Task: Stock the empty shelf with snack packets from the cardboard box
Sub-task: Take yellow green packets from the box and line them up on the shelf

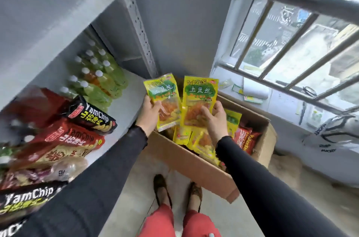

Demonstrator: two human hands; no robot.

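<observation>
from the head camera, an open brown cardboard box (194,161) sits on the floor just right of a grey metal shelf (126,104). inside the box lie more yellow snack packets (202,143) in a loose heap, with red snack packets (244,139) along its right side. on the shelf board, black and red yam chip bags (85,118) lie stacked at the near end, and clear plastic bottles with white caps and green labels (97,79) stand packed together at the far end; the stretch of board nearest the box is bare.

above the box, each hand holds up one flat yellow-and-green snack packet with orange strips showing through its window. the left hand (150,114) has its fingers (157,105) closed on the lower left of the left yellow packet (163,99), which tilts toward the shelf edge. the right hand (215,118) has its fingers (205,111) wrapped over the lower front of the right yellow packet (200,99), held nearly upright. the two packets sit just beside each other, edges almost touching.
</observation>
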